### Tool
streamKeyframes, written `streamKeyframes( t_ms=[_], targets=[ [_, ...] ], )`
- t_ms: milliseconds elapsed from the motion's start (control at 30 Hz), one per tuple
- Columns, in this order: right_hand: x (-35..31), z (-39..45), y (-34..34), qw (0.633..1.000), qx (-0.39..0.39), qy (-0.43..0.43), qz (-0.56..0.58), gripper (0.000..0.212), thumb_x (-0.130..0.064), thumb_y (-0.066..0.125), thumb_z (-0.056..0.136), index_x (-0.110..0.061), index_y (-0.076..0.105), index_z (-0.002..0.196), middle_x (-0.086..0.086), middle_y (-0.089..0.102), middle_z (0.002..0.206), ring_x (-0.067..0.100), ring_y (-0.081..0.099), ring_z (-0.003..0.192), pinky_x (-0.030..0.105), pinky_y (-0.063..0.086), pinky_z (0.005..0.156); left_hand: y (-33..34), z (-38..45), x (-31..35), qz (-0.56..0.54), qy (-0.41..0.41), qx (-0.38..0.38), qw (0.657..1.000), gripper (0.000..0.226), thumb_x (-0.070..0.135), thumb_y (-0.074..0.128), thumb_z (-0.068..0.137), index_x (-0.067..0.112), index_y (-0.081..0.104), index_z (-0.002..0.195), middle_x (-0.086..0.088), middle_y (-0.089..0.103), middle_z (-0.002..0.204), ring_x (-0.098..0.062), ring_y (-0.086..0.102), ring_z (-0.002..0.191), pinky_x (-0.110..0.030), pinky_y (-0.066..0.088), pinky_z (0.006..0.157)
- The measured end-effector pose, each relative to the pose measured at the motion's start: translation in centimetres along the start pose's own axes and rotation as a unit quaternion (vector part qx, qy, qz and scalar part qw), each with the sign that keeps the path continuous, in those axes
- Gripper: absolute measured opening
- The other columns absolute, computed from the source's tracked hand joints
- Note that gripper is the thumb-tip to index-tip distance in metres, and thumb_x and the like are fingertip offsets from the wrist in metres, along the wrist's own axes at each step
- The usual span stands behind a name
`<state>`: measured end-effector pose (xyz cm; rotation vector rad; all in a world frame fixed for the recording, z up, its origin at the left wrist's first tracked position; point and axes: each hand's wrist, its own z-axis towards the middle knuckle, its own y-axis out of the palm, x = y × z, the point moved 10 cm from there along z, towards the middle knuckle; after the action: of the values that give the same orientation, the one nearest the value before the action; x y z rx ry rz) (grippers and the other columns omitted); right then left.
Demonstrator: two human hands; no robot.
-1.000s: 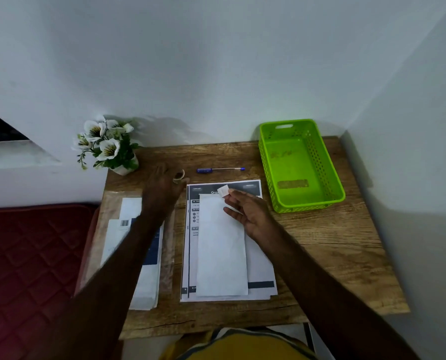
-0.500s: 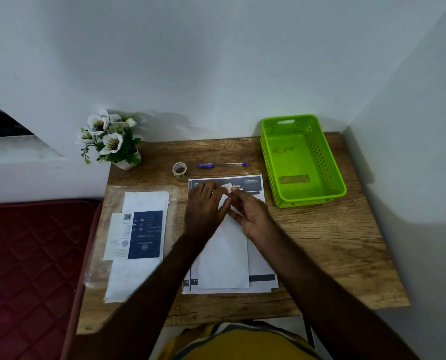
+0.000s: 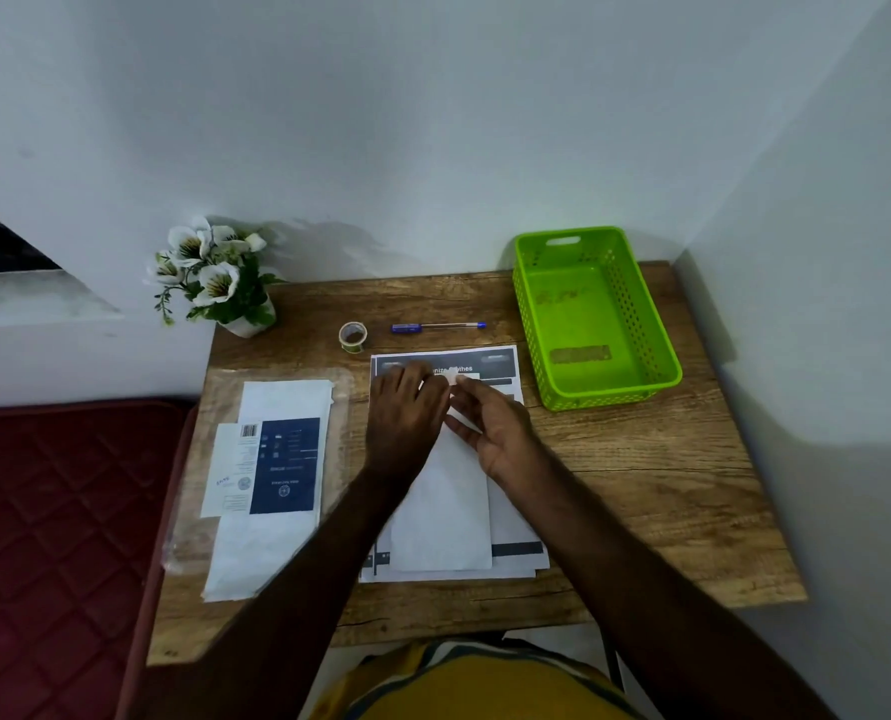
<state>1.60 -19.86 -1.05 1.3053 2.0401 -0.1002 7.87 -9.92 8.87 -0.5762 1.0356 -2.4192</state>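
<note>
My left hand lies on the top end of the white envelope, fingers straight and close together, pressing it flat. My right hand pinches a small white piece between thumb and forefinger at that same end. The envelope lies on printed sheets on the desk.

A wooden surface carries a green basket at its back right. Left of the basket lie a pen, a tape roll and a flower pot. Nearer than the basket lie printed sheets and a plastic sleeve of papers.
</note>
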Motion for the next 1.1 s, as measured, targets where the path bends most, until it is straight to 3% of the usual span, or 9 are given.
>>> streamKeyframes(
  t_ms=[133,200,300,367,500,633,833,967,1100],
  targets=[
    [-0.4,-0.4,-0.3,1.000,-0.008,-0.019,-0.014,0.036,-0.041,0.075,0.089,-0.010,0.076,0.108,0.004,0.077,0.110,0.019,0.067,0.108,0.041,0.062,0.086,0.8,-0.4,-2.3,-0.087,-0.136,-0.021,0.987,0.013,0.020,0.075,0.093,0.011,0.074,0.103,-0.010,0.071,0.108,-0.026,0.064,0.102,-0.038,0.051,0.089],
    [-0.8,-0.6,-0.7,0.999,-0.002,-0.033,-0.026,0.036,-0.044,0.072,0.091,-0.011,0.077,0.105,0.002,0.078,0.108,0.018,0.066,0.108,0.040,0.062,0.086,1.0,-0.4,-3.8,-0.192,-0.251,-0.031,0.948,0.015,0.027,0.078,0.091,0.014,0.076,0.098,0.002,0.071,0.103,-0.011,0.064,0.097,-0.026,0.053,0.082],
    [-1.3,-0.9,-1.5,0.996,0.027,-0.061,-0.067,0.033,-0.041,0.072,0.091,-0.011,0.078,0.102,0.001,0.078,0.106,0.018,0.066,0.108,0.040,0.062,0.085,2.7,-1.4,-5.4,-0.392,-0.445,-0.065,0.803,0.019,0.034,0.077,0.090,0.017,0.078,0.099,0.009,0.074,0.097,-0.006,0.069,0.085,-0.020,0.054,0.067],
    [-1.6,-1.2,-1.6,0.991,0.035,-0.081,-0.103,0.027,-0.039,0.073,0.091,-0.014,0.078,0.099,0.002,0.077,0.109,0.018,0.066,0.107,0.041,0.062,0.087,4.0,-2.6,-5.4,-0.445,-0.531,-0.096,0.715,0.023,0.039,0.076,0.090,0.022,0.077,0.104,0.011,0.075,0.101,-0.010,0.069,0.092,-0.022,0.055,0.068],
    [-2.2,-1.9,-1.0,0.986,0.025,-0.103,-0.131,0.033,-0.037,0.075,0.090,-0.011,0.075,0.111,0.002,0.076,0.111,0.017,0.067,0.106,0.042,0.061,0.089,5.1,-3.6,-5.0,-0.477,-0.576,-0.112,0.654,0.013,0.043,0.075,0.090,0.032,0.073,0.098,0.013,0.071,0.101,-0.017,0.064,0.101,-0.026,0.053,0.075],
    [-2.4,-2.1,-0.5,0.985,0.017,-0.111,-0.131,0.036,-0.036,0.077,0.089,-0.012,0.074,0.115,0.001,0.077,0.109,0.015,0.066,0.105,0.040,0.062,0.087,5.3,-3.9,-3.9,-0.515,-0.586,-0.122,0.613,0.020,0.041,0.073,0.091,0.027,0.074,0.105,0.003,0.071,0.110,-0.021,0.063,0.104,-0.030,0.054,0.082],
    [-2.3,-1.5,-0.5,0.987,0.019,-0.107,-0.114,0.034,-0.026,0.080,0.087,-0.005,0.073,0.113,0.007,0.076,0.111,0.020,0.068,0.106,0.037,0.063,0.084,5.6,-4.4,-3.5,-0.507,-0.595,-0.132,0.610,0.034,0.040,0.074,0.090,0.016,0.074,0.115,-0.001,0.073,0.113,-0.021,0.063,0.102,-0.033,0.055,0.086],
    [-1.8,-1.2,-1.3,0.983,0.038,-0.101,-0.145,0.024,-0.023,0.080,0.086,-0.008,0.076,0.103,0.005,0.076,0.105,0.018,0.068,0.099,0.028,0.062,0.070,5.1,-4.1,-4.6,-0.445,-0.570,-0.125,0.679,0.029,0.038,0.077,0.089,0.017,0.074,0.109,0.003,0.074,0.102,-0.018,0.065,0.089,-0.027,0.055,0.069],
    [-1.3,-0.8,-2.3,0.980,0.054,-0.096,-0.167,0.023,-0.020,0.082,0.083,-0.005,0.077,0.100,0.006,0.074,0.100,0.017,0.068,0.089,0.024,0.057,0.061,5.5,-3.7,-5.1,-0.419,-0.529,-0.150,0.722,0.024,0.039,0.076,0.090,0.021,0.075,0.107,0.003,0.076,0.096,-0.020,0.067,0.082,-0.026,0.054,0.064]
  ],
)
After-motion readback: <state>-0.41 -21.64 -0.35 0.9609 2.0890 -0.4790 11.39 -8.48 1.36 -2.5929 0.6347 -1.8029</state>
